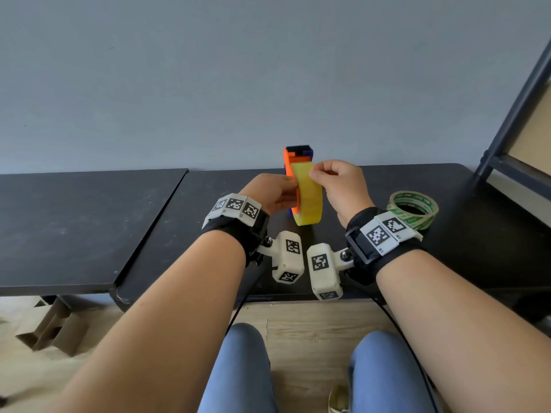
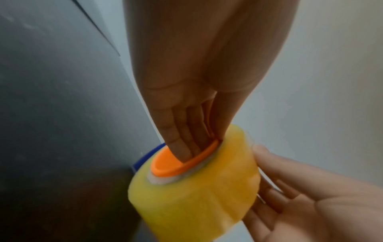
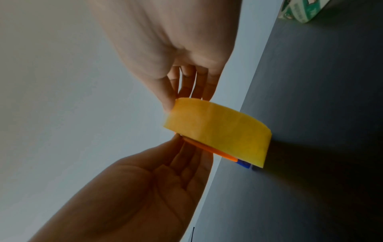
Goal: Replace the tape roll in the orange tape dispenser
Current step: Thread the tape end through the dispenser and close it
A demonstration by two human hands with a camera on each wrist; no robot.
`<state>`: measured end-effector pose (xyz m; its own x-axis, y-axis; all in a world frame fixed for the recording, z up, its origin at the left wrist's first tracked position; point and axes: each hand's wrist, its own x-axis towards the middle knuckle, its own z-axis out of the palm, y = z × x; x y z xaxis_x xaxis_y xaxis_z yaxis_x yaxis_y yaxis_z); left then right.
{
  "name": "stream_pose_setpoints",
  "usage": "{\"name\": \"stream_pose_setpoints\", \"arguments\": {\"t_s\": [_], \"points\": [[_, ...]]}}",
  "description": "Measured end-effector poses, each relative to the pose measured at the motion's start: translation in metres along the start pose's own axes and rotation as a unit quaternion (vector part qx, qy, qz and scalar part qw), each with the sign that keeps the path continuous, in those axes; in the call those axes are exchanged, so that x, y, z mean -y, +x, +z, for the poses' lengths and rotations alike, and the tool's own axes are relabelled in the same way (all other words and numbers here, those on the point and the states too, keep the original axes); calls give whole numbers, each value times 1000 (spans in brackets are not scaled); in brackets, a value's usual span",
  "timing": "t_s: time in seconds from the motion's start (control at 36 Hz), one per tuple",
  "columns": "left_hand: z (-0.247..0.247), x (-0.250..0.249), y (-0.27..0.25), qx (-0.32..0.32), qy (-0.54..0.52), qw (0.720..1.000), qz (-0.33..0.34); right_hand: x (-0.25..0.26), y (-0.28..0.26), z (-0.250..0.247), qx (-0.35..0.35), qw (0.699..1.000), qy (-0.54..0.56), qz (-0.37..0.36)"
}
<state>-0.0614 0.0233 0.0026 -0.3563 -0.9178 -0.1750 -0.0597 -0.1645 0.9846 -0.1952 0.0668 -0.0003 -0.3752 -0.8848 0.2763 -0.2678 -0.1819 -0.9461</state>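
Against the orange tape dispenser (image 1: 288, 158), my right grip (image 1: 340, 186) pinches the tape roll (image 1: 310, 204) (seating it, likely). Left grip (image 1: 272, 192) pinches the dispenser steady.

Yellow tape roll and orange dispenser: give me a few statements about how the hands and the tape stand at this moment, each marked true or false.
1. The yellow tape roll sits on the orange tape dispenser, which stands on the black table. True.
2. The right hand rests flat on the table. False: it pinches the top edge of the yellow tape roll.
3. The left hand touches the orange hub at the roll's core with its fingers. True.
4. The green-printed tape roll is held in the left hand. False: it lies flat on the table beyond the right wrist, and neither hand touches it.
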Motion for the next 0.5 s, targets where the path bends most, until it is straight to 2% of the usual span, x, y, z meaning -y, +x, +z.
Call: {"name": "stream_pose_setpoints", "arguments": {"t_s": [0.14, 0.25, 0.42, 0.5], "points": [[-2, 3, -4, 28, 176, 983, 49, 1, 4, -4, -9, 1000, -5, -1], [-5, 8, -2, 48, 261, 962, 61, 1, 5, -5, -10, 1000, -10, 6], [-3, 4, -5, 59, 247, 967, 33, 1, 4, -3, -12, 1000, -7, 5], [1, 1, -7, 51, 191, 980, 15, 1, 4, -4, -14, 1000, -13, 2]]}}
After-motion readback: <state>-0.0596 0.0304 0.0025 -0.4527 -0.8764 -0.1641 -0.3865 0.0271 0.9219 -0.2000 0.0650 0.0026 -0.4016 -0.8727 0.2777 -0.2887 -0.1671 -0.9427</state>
